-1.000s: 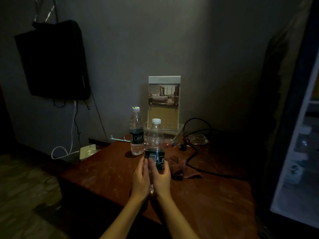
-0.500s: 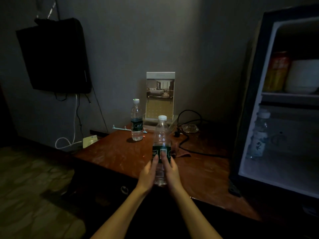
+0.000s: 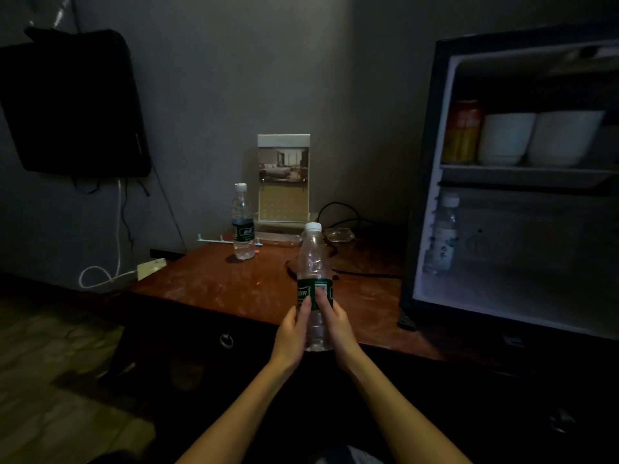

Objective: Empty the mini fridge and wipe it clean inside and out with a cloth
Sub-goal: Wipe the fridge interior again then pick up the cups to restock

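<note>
Water bottle (image 3: 313, 259), upright and left of the open mini fridge (image 3: 426, 169), gripped low between left hand (image 3: 290, 333) and right hand (image 3: 339, 329), thumbs pressed on its label, fingers wrapped round behind it.

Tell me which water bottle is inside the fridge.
The white-labelled bottle under the fridge shelf; the standing bottle on the table and the held bottle are outside, green-labelled.

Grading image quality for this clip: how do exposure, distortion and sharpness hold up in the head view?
Head view: underexposed overall, the lower right nearly black; the mini fridge interior is the brightest patch, its frame skewed by the wide-angle lens; the held bottle between left hand and right hand is fairly sharp, its label only partly readable; no strong glare.
</note>
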The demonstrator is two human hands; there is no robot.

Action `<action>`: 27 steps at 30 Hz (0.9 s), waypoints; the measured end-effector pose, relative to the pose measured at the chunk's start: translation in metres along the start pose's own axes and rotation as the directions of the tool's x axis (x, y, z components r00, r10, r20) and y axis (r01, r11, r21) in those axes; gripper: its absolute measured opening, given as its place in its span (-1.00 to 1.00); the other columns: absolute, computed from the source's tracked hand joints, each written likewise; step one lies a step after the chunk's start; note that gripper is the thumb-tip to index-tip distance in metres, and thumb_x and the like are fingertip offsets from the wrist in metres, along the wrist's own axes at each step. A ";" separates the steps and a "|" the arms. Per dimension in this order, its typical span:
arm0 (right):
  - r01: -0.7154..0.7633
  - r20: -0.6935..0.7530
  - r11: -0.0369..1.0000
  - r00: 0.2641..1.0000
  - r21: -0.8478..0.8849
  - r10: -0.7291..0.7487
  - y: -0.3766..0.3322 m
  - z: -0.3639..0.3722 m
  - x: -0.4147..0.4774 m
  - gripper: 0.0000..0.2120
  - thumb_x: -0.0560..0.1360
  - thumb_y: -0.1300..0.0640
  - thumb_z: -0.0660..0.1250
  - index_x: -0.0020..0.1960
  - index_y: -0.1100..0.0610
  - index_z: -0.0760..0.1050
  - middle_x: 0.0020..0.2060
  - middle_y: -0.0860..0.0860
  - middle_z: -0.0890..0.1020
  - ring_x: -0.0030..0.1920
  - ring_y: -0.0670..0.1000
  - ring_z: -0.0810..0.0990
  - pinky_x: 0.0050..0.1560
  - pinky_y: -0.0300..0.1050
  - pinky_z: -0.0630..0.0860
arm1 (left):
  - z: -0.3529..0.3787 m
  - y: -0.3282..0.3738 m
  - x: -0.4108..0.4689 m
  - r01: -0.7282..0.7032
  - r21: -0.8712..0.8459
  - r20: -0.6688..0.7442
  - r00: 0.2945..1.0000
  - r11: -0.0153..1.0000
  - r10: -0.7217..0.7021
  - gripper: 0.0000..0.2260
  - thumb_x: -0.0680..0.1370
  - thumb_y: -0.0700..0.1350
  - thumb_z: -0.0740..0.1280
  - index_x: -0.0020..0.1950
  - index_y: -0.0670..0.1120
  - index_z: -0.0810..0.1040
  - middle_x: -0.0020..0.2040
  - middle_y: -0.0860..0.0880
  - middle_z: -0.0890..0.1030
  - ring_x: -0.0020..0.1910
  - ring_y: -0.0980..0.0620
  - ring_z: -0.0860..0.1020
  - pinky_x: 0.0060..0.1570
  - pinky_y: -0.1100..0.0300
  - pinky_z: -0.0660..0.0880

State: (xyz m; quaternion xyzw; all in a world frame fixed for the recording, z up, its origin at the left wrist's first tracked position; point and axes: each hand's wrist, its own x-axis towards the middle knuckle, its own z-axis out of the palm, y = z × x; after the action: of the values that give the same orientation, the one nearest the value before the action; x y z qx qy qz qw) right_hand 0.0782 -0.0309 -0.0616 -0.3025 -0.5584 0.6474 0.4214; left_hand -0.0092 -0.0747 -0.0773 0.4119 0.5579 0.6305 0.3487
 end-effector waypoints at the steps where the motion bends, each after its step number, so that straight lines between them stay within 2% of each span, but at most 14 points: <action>1: -0.003 -0.018 1.000 1.000 0.025 0.003 -0.001 -0.005 -0.005 -0.58 0.49 -0.10 0.29 0.18 0.20 0.52 -0.04 0.11 0.68 -0.11 0.05 0.69 -0.15 -0.15 0.60 | 0.005 0.001 -0.001 -0.007 0.013 0.013 1.000 1.000 0.007 -0.61 0.47 0.25 0.22 0.10 0.02 0.56 0.03 -0.01 0.68 -0.03 0.06 0.66 0.02 0.10 0.59; 5: -0.010 -0.069 0.994 0.997 0.112 0.018 -0.004 -0.029 -0.018 -0.51 0.39 -0.13 0.33 0.13 0.23 0.54 -0.12 0.14 0.69 -0.17 0.08 0.69 -0.23 -0.12 0.60 | 0.028 0.008 -0.009 -0.048 0.061 0.085 0.995 0.997 0.042 -0.58 0.46 0.26 0.23 0.11 -0.02 0.56 0.03 -0.03 0.67 0.00 0.02 0.66 0.05 0.04 0.59; 9: 0.017 -0.151 0.990 0.988 0.138 0.005 -0.007 -0.058 -0.025 -0.43 0.36 -0.13 0.48 0.18 0.25 0.53 -0.05 0.18 0.69 -0.06 0.17 0.69 -0.04 0.02 0.60 | 0.057 0.007 -0.013 -0.081 0.017 0.155 0.985 0.997 0.077 -0.74 0.59 0.10 0.20 0.17 0.01 0.51 0.07 -0.01 0.65 0.02 0.09 0.65 -0.04 0.21 0.56; 13: 0.092 -0.265 0.976 0.963 0.197 -0.037 -0.013 -0.096 -0.035 -0.47 0.37 -0.04 0.48 0.21 0.25 0.52 0.03 0.24 0.67 0.03 0.23 0.65 0.14 0.16 0.53 | 0.095 0.007 -0.014 -0.150 0.024 0.245 0.959 0.988 0.139 -0.65 0.52 0.19 0.22 0.19 0.03 0.53 0.08 0.01 0.66 0.07 0.09 0.63 0.10 0.12 0.55; 15: 0.145 -0.317 0.966 0.946 0.212 -0.072 -0.020 -0.117 -0.042 -0.51 0.41 0.03 0.42 0.24 0.26 0.49 0.05 0.25 0.66 0.04 0.23 0.65 0.12 0.13 0.54 | 0.117 0.006 -0.013 -0.203 0.037 0.298 0.937 0.978 0.183 -0.65 0.55 0.21 0.22 0.21 0.06 0.54 0.10 0.06 0.66 0.11 0.13 0.61 0.15 0.12 0.53; 18: 0.226 -0.382 0.957 0.913 0.182 -0.143 -0.035 -0.152 -0.051 -0.57 0.43 0.08 0.37 0.25 0.22 0.48 0.00 0.18 0.68 -0.01 0.14 0.67 0.01 -0.03 0.60 | 0.152 0.011 -0.012 -0.300 0.047 0.375 0.889 0.953 0.262 -0.70 0.61 0.14 0.17 0.22 0.08 0.55 0.10 0.11 0.65 0.13 0.20 0.58 0.12 0.25 0.51; 21: 0.296 -0.451 0.949 0.865 0.109 -0.218 -0.054 -0.184 -0.058 -0.60 0.42 0.10 0.38 0.23 0.15 0.47 0.01 0.12 0.67 0.00 0.08 0.67 0.07 -0.03 0.58 | 0.186 0.017 -0.009 -0.354 0.086 0.416 0.862 0.931 0.289 -0.71 0.64 0.06 0.07 0.15 0.05 0.55 0.06 0.09 0.63 0.10 0.15 0.59 0.01 0.33 0.48; 22: 0.316 -0.471 0.947 0.846 0.063 -0.251 -0.060 -0.193 -0.059 -0.62 0.43 0.10 0.38 0.22 0.10 0.47 0.03 0.09 0.66 0.02 0.05 0.67 0.07 -0.06 0.58 | 0.197 0.016 -0.006 -0.380 0.127 0.429 0.854 0.916 0.294 -0.70 0.66 0.02 0.05 0.19 0.01 0.54 0.11 0.04 0.62 0.16 0.10 0.57 0.05 0.32 0.48; 24: 0.365 -0.520 0.930 0.787 -0.042 -0.332 -0.071 -0.212 -0.059 -0.66 0.47 0.15 0.38 0.22 0.04 0.45 0.05 0.03 0.64 0.02 -0.05 0.65 0.02 -0.21 0.58 | 0.215 0.012 0.006 -0.488 0.305 0.473 0.823 0.818 0.315 -0.64 0.69 -0.05 0.02 0.41 -0.10 0.42 0.36 -0.08 0.50 0.37 0.01 0.43 0.31 0.25 0.35; 26: 0.396 -0.550 0.909 0.734 -0.129 -0.398 -0.082 -0.229 -0.057 -0.67 0.50 0.22 0.37 0.22 0.05 0.41 0.01 -0.03 0.62 -0.04 -0.13 0.63 -0.10 -0.35 0.56 | 0.230 0.014 0.019 -0.607 0.498 0.579 0.764 0.620 0.283 -0.60 0.70 -0.11 0.00 0.53 -0.17 0.23 0.52 -0.12 0.26 0.51 -0.04 0.20 0.45 0.21 0.09; 27: 0.397 -0.561 0.904 0.717 -0.157 -0.413 -0.088 -0.237 -0.055 -0.68 0.51 0.25 0.36 0.21 0.07 0.38 -0.04 -0.05 0.60 -0.11 -0.17 0.62 -0.19 -0.41 0.53 | 0.237 0.017 0.025 -0.657 0.551 0.644 0.727 0.515 0.239 -0.59 0.70 -0.12 -0.01 0.55 -0.17 0.16 0.55 -0.12 0.19 0.54 -0.06 0.13 0.48 0.17 0.03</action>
State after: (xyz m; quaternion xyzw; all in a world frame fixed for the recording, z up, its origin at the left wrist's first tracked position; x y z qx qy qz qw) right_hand 0.3259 0.0328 -0.0259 -0.3616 -0.4630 0.4081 0.6988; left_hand 0.1957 0.0444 -0.0483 0.7965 0.5256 0.2844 0.0922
